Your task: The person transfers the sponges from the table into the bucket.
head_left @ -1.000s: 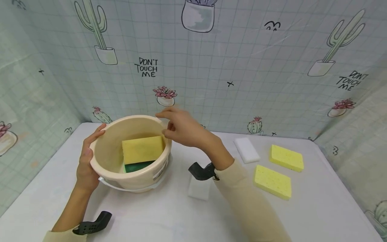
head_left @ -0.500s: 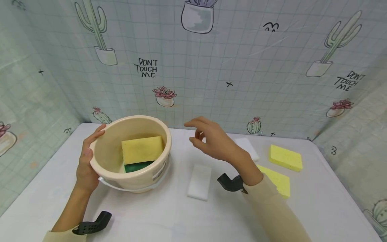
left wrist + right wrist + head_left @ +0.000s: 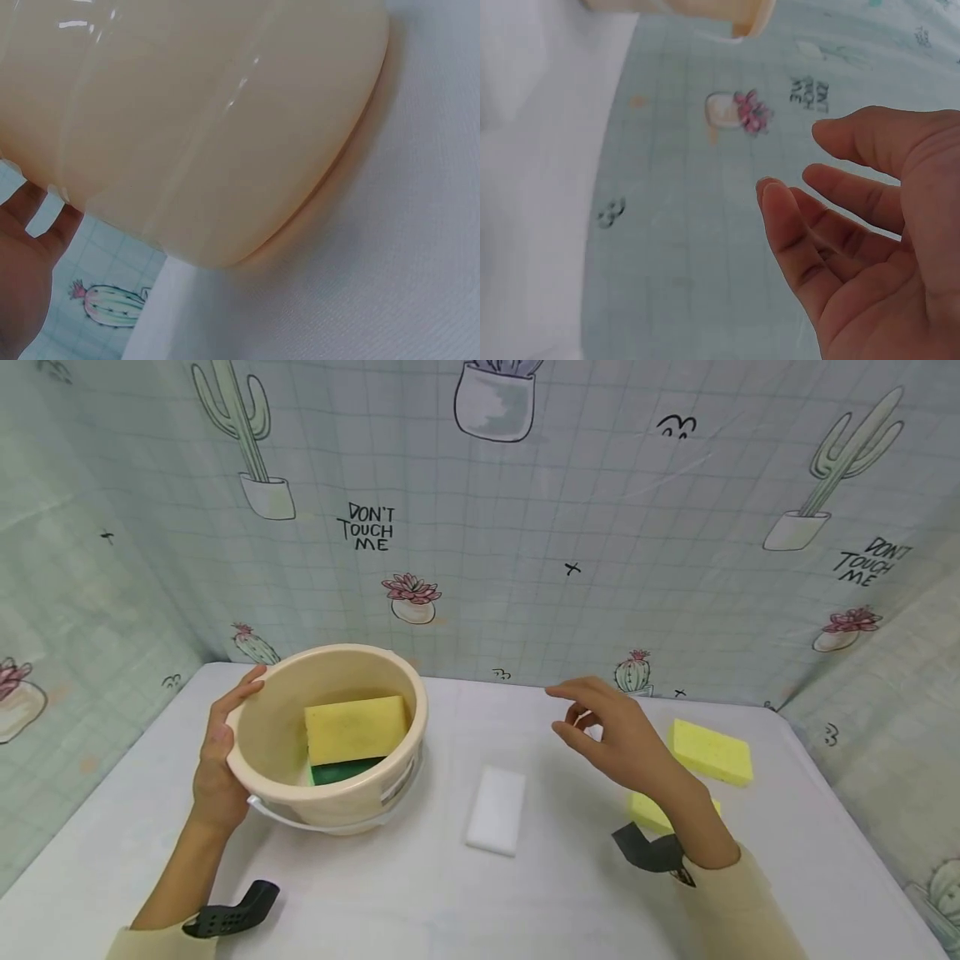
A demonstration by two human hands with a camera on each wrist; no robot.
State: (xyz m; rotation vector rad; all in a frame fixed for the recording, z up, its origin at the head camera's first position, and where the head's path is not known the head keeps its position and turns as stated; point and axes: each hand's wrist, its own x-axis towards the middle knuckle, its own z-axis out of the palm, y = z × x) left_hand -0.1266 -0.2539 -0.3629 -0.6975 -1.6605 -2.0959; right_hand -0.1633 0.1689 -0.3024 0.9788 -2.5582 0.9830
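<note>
A cream bucket [image 3: 326,797] stands at the left of the table, with a yellow sponge [image 3: 356,731] lying inside it on top of a green piece [image 3: 347,770]. My left hand [image 3: 219,760] holds the bucket's left side, fingers along the rim; the left wrist view shows fingers [image 3: 56,236] against its wall. Over the right half of the table hovers my right hand [image 3: 618,739], fingers loosely bent and nothing between them, as the right wrist view also shows. Below it are two yellow sponges, a farther one [image 3: 711,752] and a nearer one [image 3: 651,814], the nearer partly covered by the forearm.
A flat white sponge block [image 3: 497,810] lies mid-table, right of the bucket. Another white block is mostly hidden behind my right hand. The bucket's white handle [image 3: 322,827] hangs down in front. A patterned cloth [image 3: 480,527] closes off the back and sides.
My right hand has moved from the bucket's right rim to the right, over the table by the yellow sponges. The left hand and the bucket have stayed in place.
</note>
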